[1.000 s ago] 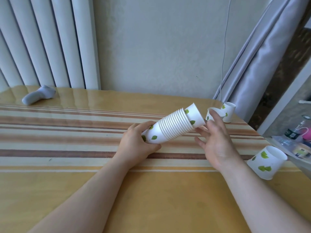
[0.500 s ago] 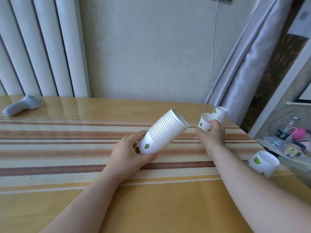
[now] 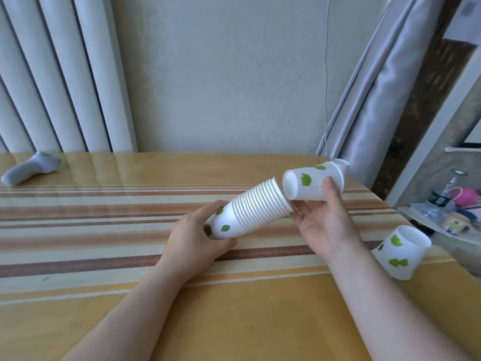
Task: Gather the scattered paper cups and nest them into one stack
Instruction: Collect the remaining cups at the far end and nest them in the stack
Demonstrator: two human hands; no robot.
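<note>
My left hand [image 3: 194, 242] grips the bottom end of a stack of white paper cups [image 3: 256, 209] with green leaf prints, tilted up to the right above the table. My right hand [image 3: 324, 222] holds a single cup [image 3: 309, 185] sideways, its base end right at the stack's open mouth. Another cup [image 3: 342, 166] stands on the table just behind the held one, mostly hidden. A further cup [image 3: 399, 252] lies tilted near the table's right edge, beside my right forearm.
The table [image 3: 104, 269] has a yellow glossy top with brown and cream stripes. A grey sock [image 3: 32, 166] lies at the far left. Curtains hang behind. A low shelf [image 3: 442, 220] with a bottle and clutter sits right of the table.
My right hand picked a cup up from the far right of the table and brought it back to the mouth of the stack. The left hand kept its hold on the stack.
</note>
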